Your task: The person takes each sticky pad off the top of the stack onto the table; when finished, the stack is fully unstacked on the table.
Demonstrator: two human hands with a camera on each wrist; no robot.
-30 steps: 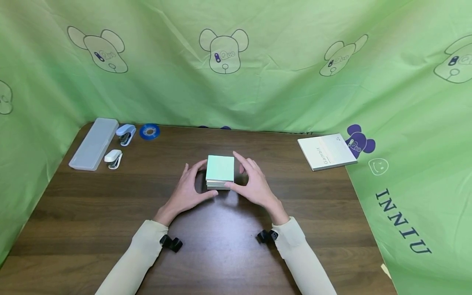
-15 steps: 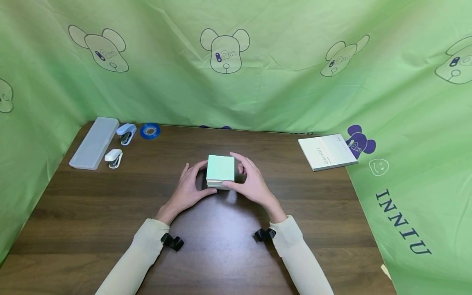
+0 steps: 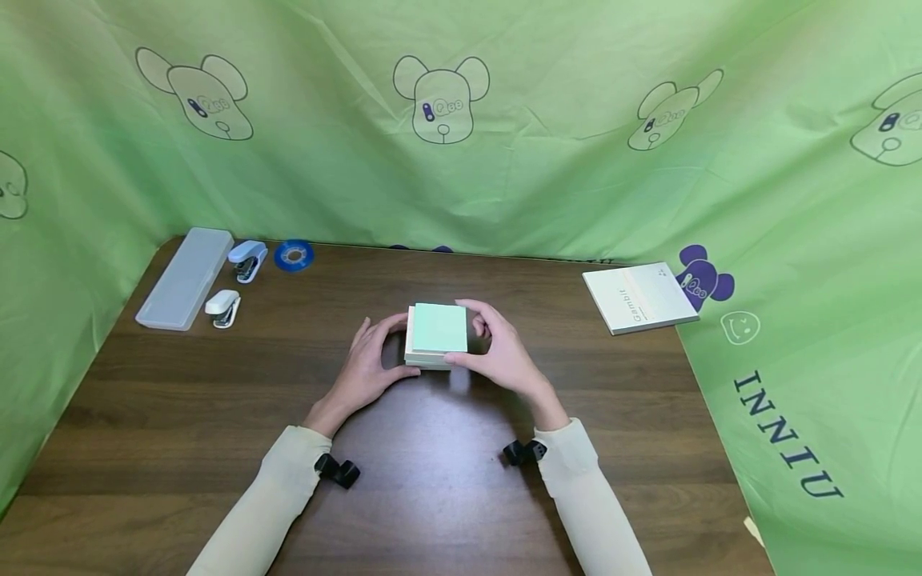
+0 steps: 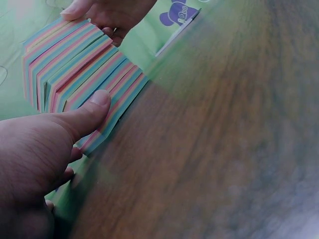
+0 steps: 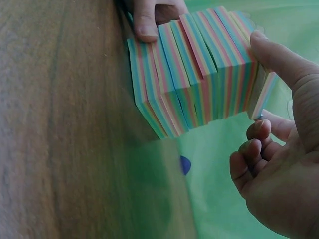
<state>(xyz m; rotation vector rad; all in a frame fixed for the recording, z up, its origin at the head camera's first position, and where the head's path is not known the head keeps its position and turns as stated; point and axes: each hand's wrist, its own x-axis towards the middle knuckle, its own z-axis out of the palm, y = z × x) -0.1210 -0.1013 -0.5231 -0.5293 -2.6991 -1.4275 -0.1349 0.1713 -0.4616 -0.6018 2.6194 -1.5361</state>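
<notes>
A stack of pastel sticky-note pads [image 3: 435, 332] with a mint-green top stands mid-table. My left hand [image 3: 392, 348] grips its left side low down, the thumb [image 4: 94, 107] pressed against the bottom pads. My right hand [image 3: 471, 336] holds the upper pads from the right, thumb [image 5: 271, 55] on the near edge and fingers [image 5: 254, 134] curled behind. In the wrist views the rainbow-edged stack [image 5: 194, 74] is fanned into offset steps, the upper pads shifted right of the lower ones [image 4: 75, 74].
On the dark wooden table [image 3: 180, 416], a translucent pencil case [image 3: 186, 278], two small staplers [image 3: 247, 260] [image 3: 222, 308] and a blue tape roll [image 3: 293, 256] lie at the back left. A white booklet [image 3: 639, 296] lies at the back right. Green printed cloth [image 3: 547, 160] walls the table in.
The upper pads have slid right, so the stack now looks stepped. My right hand has closed in on them and shifted slightly right. The left hand has stayed put.
</notes>
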